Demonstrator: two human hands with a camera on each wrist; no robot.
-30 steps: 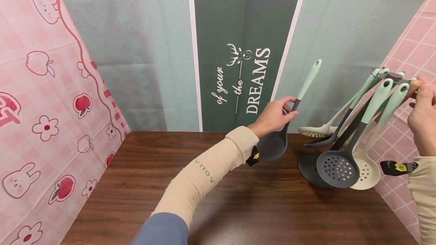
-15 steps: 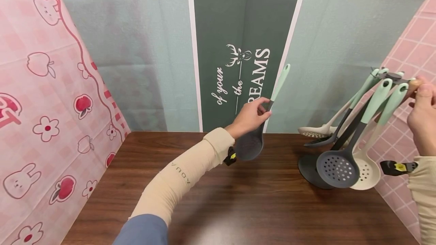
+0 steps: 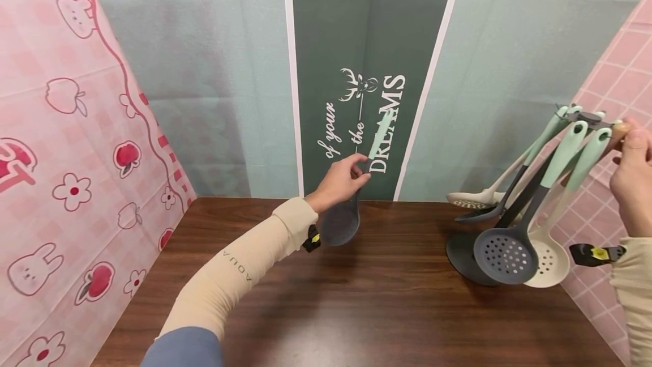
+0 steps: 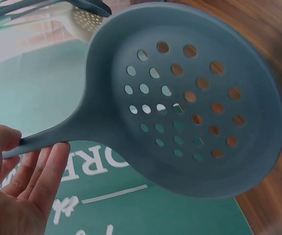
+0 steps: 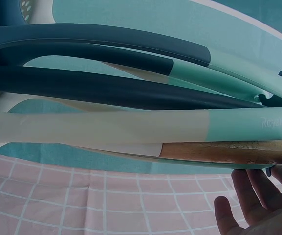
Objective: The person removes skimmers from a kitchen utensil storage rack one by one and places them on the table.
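Note:
My left hand (image 3: 338, 182) pinches the dark grey neck of a skimmer (image 4: 180, 98) between thumb and fingers. The skimmer has a round bowl full of holes and a mint-green handle end; it hangs bowl down above the back of the table. At the far right, my right hand (image 3: 634, 177) grips the top end of a wooden-handled utensil (image 5: 214, 152) on the utensil stand (image 3: 460, 259). Its thumb is out of sight in the right wrist view. Also hanging there are a grey skimmer (image 3: 506, 255), a cream skimmer (image 3: 550, 259) and other utensils with mint-green ends.
A dark wood table (image 3: 326, 310) runs up to a grey-green cloth backdrop (image 3: 244, 72) with white lettering. Pink patterned cloth (image 3: 66, 152) borders the left side, pink tile-print cloth (image 3: 611, 78) the right.
My left hand has carried the skimmer leftward, away from the stand, with its bowl still hanging down. The right hand has stayed at the stand.

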